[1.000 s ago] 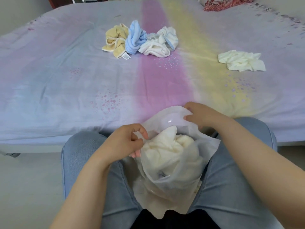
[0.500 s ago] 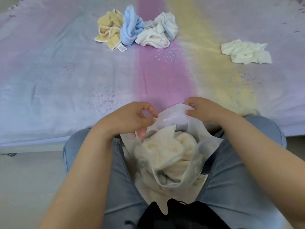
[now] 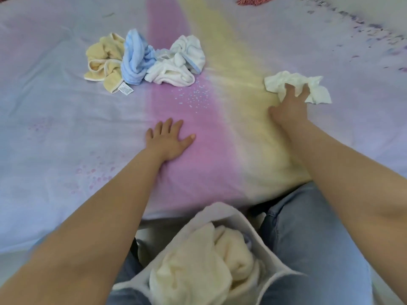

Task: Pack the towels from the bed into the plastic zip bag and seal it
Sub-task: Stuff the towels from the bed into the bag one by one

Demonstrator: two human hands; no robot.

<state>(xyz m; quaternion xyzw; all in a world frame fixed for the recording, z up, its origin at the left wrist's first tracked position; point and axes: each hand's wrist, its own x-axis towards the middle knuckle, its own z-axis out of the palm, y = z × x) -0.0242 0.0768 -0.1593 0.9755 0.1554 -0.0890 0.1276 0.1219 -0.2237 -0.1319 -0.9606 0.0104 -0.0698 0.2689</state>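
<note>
The plastic zip bag (image 3: pixel 222 213) stands open on my lap with a cream towel (image 3: pixel 204 265) stuffed inside. My right hand (image 3: pixel 290 106) reaches far right across the bed, its fingers closing on a crumpled white towel (image 3: pixel 317 89). My left hand (image 3: pixel 168 142) lies flat and open on the pink stripe of the sheet, holding nothing. Further back on the left lie a yellow towel (image 3: pixel 103 62), a blue towel (image 3: pixel 135 60) and a white towel with blue trim (image 3: pixel 178 62), bunched together.
The bed (image 3: pixel 55 117) carries a pastel sheet with pink and yellow stripes. A red fringed cloth (image 3: pixel 253 0) lies at the far edge. My jeans-clad legs (image 3: pixel 308 238) flank the bag near the bed's front edge.
Both hands have let go of the bag's mouth. The right hand reached forward onto the white towel; the left hand moved out and pressed flat on the sheet. The view leaned forward.
</note>
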